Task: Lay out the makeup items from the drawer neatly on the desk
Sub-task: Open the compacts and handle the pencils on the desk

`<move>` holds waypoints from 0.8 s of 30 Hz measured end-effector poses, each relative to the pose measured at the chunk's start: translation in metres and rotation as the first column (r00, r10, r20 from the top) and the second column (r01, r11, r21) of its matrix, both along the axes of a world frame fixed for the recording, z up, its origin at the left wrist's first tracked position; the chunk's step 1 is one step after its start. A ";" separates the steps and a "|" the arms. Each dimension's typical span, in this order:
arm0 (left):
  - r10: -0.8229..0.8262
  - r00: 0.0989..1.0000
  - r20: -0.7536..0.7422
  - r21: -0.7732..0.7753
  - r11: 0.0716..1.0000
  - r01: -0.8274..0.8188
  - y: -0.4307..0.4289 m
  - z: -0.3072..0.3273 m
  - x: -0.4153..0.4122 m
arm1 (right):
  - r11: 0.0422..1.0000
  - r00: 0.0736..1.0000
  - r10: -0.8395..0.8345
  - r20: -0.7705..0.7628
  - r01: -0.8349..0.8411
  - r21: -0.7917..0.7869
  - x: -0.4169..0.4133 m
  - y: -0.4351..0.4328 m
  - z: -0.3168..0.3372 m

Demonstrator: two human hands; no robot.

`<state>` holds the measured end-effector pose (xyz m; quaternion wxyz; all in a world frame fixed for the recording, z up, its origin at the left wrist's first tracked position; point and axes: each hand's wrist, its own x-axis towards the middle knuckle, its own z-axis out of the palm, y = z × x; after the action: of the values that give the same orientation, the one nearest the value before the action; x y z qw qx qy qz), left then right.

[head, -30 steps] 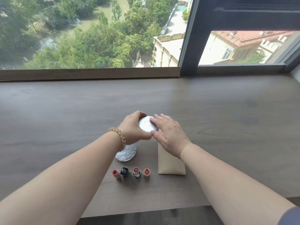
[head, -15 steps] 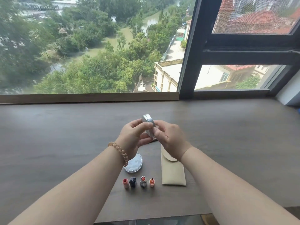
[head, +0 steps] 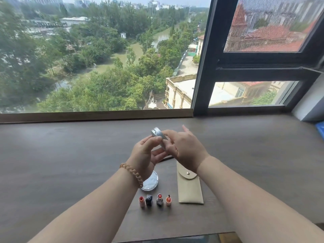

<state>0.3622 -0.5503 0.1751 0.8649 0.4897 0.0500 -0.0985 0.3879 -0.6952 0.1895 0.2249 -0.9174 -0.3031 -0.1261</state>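
A round silver compact (head: 156,133) is held on edge above the dark wooden desk (head: 70,155). My left hand (head: 146,154) grips it from below with thumb and fingers. My right hand (head: 184,146) touches its right side with the fingertips, the index finger raised. Below my left wrist a round clear-lidded case (head: 151,181) lies flat on the desk. In front of it stand several small lipsticks (head: 155,200) in a row. A beige snap pouch (head: 189,187) lies to their right.
A wide window with a dark frame (head: 201,67) runs along the desk's far edge. A wall corner (head: 308,104) and a blue object (head: 320,128) sit at the far right. The desk's front edge (head: 175,236) is near my body.
Both hands lifted the compact off the desk and turned it from flat to on edge. The camera tilted up, showing more window. My right index finger has now come off the compact.
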 end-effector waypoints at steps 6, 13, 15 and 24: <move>-0.119 0.992 -0.035 -0.303 0.948 0.103 -0.001 -0.003 -0.003 | 0.922 0.986 -0.155 -0.062 0.167 0.350 0.006 -0.012 0.001; -0.262 0.963 -0.070 -0.215 0.946 0.242 -0.006 -0.003 -0.003 | 0.787 0.897 -0.348 -0.271 0.437 0.435 0.021 -0.014 0.000; -0.296 0.950 -0.098 -0.192 0.942 0.274 -0.007 -0.005 -0.002 | 0.752 0.866 -0.388 -0.316 0.495 0.435 0.025 -0.015 -0.001; -0.247 0.949 -0.197 -0.097 0.968 0.232 0.001 -0.024 0.005 | 0.709 0.828 -0.135 -0.544 0.465 0.530 0.035 -0.012 -0.043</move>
<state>0.3671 -0.5496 0.1512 0.8538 0.4473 0.0762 -0.2551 0.4232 -0.7075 0.1467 0.5665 -0.8232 -0.0192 -0.0335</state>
